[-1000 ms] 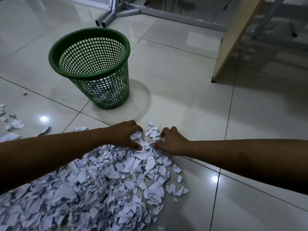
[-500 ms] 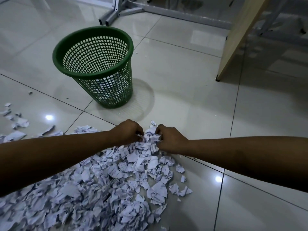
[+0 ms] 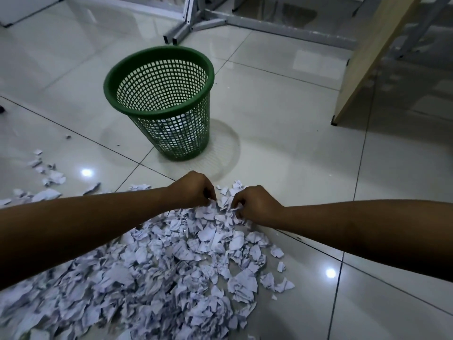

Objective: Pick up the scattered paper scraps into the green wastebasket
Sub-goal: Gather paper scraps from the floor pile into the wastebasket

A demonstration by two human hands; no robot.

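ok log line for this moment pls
left hand: grips scraps | right hand: grips scraps | basket: upright, beyond pile | phase: gathering

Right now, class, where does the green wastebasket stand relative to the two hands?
In the head view the green wastebasket stands upright on the tiled floor, beyond the left hand and right hand, slightly to their left, apart from the paper scraps.

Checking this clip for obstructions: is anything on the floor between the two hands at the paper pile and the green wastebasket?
Nothing visible. Both the left hand and right hand grip scraps at the far edge of the paper pile; only bare tile lies between them and the upright green wastebasket, whose mouth is open.
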